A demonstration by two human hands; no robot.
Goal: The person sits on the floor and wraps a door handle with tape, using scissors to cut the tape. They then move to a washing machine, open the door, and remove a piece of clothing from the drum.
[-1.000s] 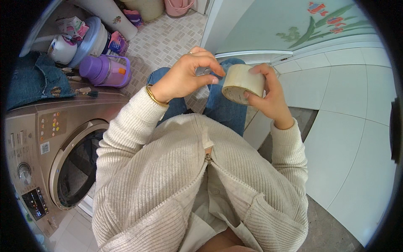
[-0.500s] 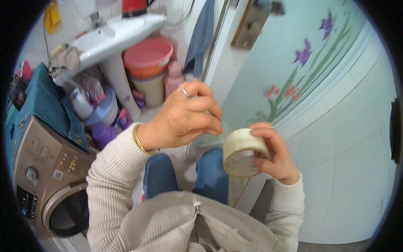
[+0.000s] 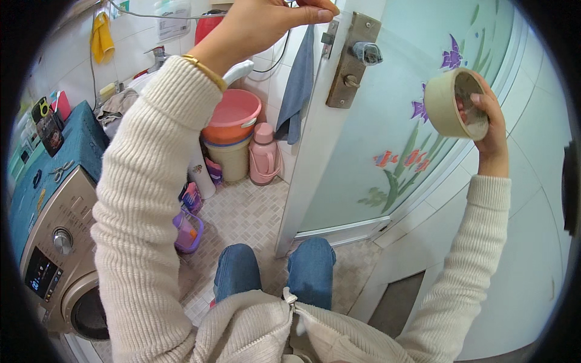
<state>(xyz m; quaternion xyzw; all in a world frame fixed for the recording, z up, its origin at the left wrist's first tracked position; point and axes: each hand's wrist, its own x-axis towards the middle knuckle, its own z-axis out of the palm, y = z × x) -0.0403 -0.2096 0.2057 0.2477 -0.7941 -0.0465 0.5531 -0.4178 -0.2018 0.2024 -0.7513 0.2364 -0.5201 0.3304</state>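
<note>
Raised to the top edge, my left hand [image 3: 260, 24] has its thumb and fingertips pinched beside the door's metal latch; what they hold is too faint and small to make out. My right hand [image 3: 491, 124], also raised, grips a roll of translucent packing tape [image 3: 440, 106] at the right, thumb inside the core. Between my hands stands the door's brass-coloured lock plate [image 3: 340, 94], with a dark, crumpled-looking cover on its handle [image 3: 365, 53]. The roll is in front of the frosted glass door panel [image 3: 357, 175] painted with fish and plants.
A washing machine [image 3: 60, 199] with a teal cloth and scissors on top is at the left. Behind my left arm are a sink, stacked basins [image 3: 233, 106] and a pink flask [image 3: 263, 157]. A blue towel [image 3: 293, 85] hangs beside the door; white tiled surfaces line the right.
Both hands have risen, my left toward the door's top-left latch area, my right up and to the right with the roll. The view has tilted up to the door and sink.
</note>
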